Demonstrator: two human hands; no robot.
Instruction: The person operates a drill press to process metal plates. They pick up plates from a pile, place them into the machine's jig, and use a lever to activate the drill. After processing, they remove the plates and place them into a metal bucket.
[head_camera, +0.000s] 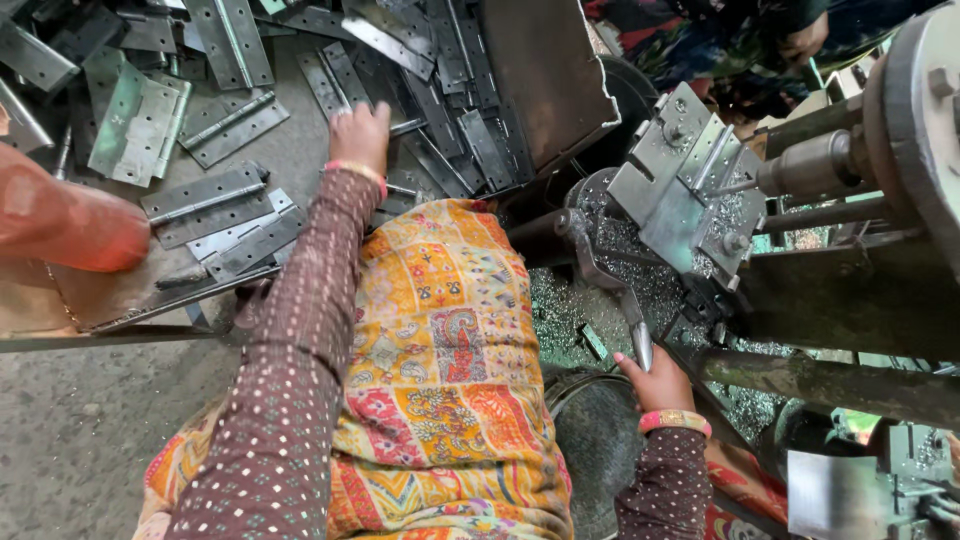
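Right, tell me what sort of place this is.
Most likely a small metal workshop making door hinges: a heap of flat steel hinges, a drilling machine with a jig plate, and metal shavings below it.

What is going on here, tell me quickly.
A person sits at a metalworking machine. The left hand reaches into a heap of flat metal hinges spread on the floor, fingers resting on them. The right hand grips a metal lever below the machine's clamp plate. Shiny metal shavings lie piled beneath the clamp. A patterned cloth covers the person's lap.
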